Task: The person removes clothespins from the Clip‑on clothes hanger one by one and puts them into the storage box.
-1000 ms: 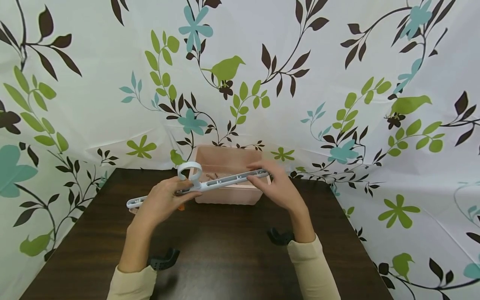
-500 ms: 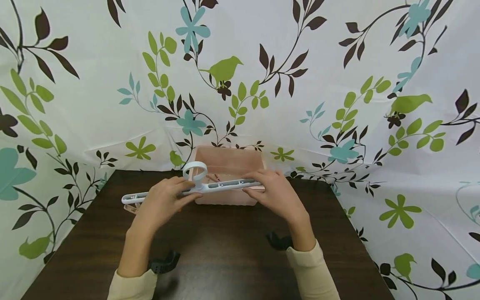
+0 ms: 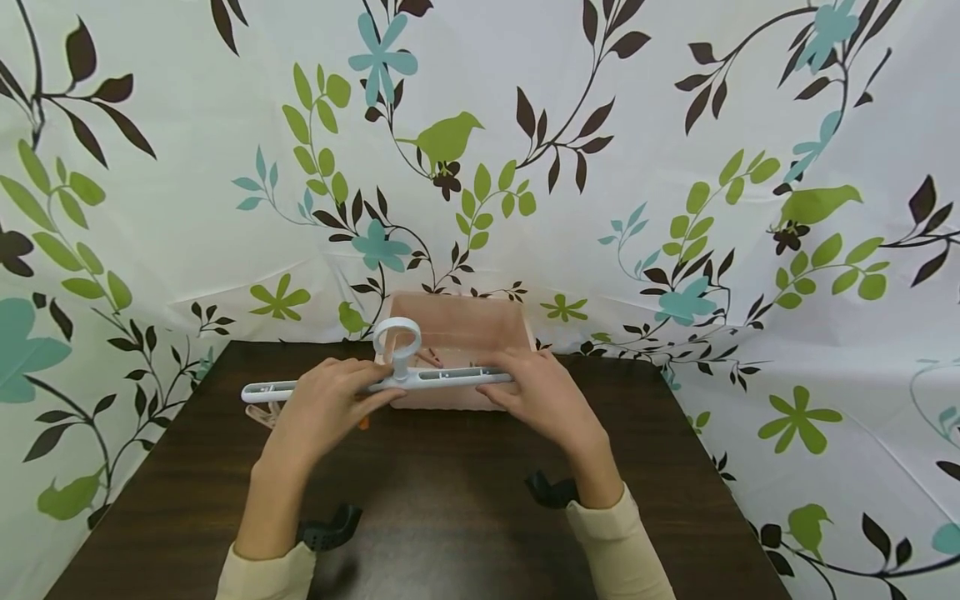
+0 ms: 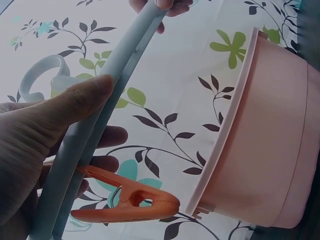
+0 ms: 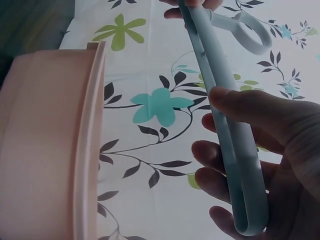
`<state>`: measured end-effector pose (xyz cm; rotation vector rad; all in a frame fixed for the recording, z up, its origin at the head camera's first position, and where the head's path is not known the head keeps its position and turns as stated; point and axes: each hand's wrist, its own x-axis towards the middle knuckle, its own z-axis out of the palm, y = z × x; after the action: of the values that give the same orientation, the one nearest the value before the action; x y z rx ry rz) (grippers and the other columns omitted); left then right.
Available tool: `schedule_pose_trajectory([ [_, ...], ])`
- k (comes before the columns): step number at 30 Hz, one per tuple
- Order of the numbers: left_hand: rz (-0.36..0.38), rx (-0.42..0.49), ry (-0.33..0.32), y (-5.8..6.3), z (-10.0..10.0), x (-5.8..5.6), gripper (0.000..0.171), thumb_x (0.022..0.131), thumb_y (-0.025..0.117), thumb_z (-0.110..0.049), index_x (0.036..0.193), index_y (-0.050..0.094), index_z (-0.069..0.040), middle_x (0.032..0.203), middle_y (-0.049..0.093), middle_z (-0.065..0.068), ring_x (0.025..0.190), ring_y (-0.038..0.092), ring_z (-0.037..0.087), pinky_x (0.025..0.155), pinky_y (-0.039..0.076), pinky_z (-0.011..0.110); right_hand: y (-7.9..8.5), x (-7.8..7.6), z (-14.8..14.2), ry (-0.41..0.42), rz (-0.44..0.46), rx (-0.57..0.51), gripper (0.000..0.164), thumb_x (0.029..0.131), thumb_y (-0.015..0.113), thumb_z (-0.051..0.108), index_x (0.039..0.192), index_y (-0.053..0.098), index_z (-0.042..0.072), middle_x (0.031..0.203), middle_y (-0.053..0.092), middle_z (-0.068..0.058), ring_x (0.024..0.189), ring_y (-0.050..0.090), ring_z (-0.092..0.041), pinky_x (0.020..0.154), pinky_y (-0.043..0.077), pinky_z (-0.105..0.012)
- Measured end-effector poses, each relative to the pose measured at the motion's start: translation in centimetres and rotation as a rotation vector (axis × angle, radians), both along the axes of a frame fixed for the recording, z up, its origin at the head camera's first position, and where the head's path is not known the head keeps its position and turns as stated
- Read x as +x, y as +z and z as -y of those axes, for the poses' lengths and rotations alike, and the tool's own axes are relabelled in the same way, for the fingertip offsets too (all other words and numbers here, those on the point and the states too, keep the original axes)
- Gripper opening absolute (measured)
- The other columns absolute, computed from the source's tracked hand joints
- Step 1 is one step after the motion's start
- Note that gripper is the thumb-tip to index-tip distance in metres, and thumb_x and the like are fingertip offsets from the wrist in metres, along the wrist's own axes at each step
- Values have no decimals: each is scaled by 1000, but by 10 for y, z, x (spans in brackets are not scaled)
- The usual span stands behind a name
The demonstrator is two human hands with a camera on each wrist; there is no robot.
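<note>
Head view: gripping pale hanger [image 3: 450, 381] with left hand [image 3: 326, 404] and right hand [image 3: 545, 398] in front of pink bin [image 3: 461, 321], with orange clip [image 3: 364, 422] left of bin.

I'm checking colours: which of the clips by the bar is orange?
The orange clip near the thumb of the left hand; the pale pinkish clip sits near the left end of the bar.

"Where does your head camera look from?"
"Back from and above the tub [image 3: 457, 398], facing forward and down, farthest off."
"And your wrist cameras?"
"Close to the bar [image 3: 420, 379]. Your left view has the tub rightward, your right view leftward; both share tub and bar."
</note>
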<state>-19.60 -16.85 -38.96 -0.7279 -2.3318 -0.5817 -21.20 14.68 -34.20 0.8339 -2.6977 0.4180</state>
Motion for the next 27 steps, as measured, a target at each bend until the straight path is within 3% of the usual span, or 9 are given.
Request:
schedule_pose_trajectory([
  [6, -81, -23, -1, 3, -1, -1, 36, 85, 91, -31, 112, 84, -10, 101, 83, 5, 93, 77, 26, 97, 54, 52, -5, 1, -2, 15, 29, -66, 25, 100, 80, 38, 121, 77, 25, 100, 70, 10, 83, 66, -18, 77, 54, -36],
  [12, -127, -49, 20, 6, 0, 2, 37, 83, 90, -33, 112, 83, -10, 105, 83, 7, 97, 76, 30, 98, 52, 53, -14, 3, -3, 21, 28, -125, 25, 100, 78, 41, 123, 75, 31, 103, 71, 15, 83, 62, -8, 77, 55, -32],
  [17, -125, -37, 48, 10, 1, 6, 38, 87, 89, -32, 119, 82, -14, 112, 81, 7, 106, 72, 31, 102, 49, 55, -22, 4, -8, 12, 11, -171, 25, 100, 78, 41, 124, 74, 34, 101, 70, 18, 81, 63, -9, 76, 54, -33],
  [20, -132, -11, 63, 10, 3, 10, 39, 101, 74, -45, 126, 80, -16, 121, 76, 9, 113, 68, 34, 105, 46, 58, -26, 6, -14, -15, 23, -209, 24, 99, 79, 40, 122, 75, 36, 99, 68, 19, 79, 63, -10, 76, 53, -33],
  [23, -164, 4, 88, 10, 7, 13, 57, 112, 46, -60, 129, 78, -16, 131, 69, 16, 117, 63, 41, 106, 42, 63, -30, 8, -21, -43, 48, -241, 26, 99, 79, 40, 125, 76, 37, 104, 71, 20, 81, 63, -8, 77, 54, -33],
  [27, -171, 36, 114, 11, 12, 13, 50, 111, 54, -53, 136, 73, -13, 145, 59, 22, 123, 56, 47, 105, 37, 67, -33, 9, -28, -67, 66, -276, 27, 100, 78, 42, 127, 76, 36, 110, 73, 17, 86, 64, -9, 80, 56, -35],
])
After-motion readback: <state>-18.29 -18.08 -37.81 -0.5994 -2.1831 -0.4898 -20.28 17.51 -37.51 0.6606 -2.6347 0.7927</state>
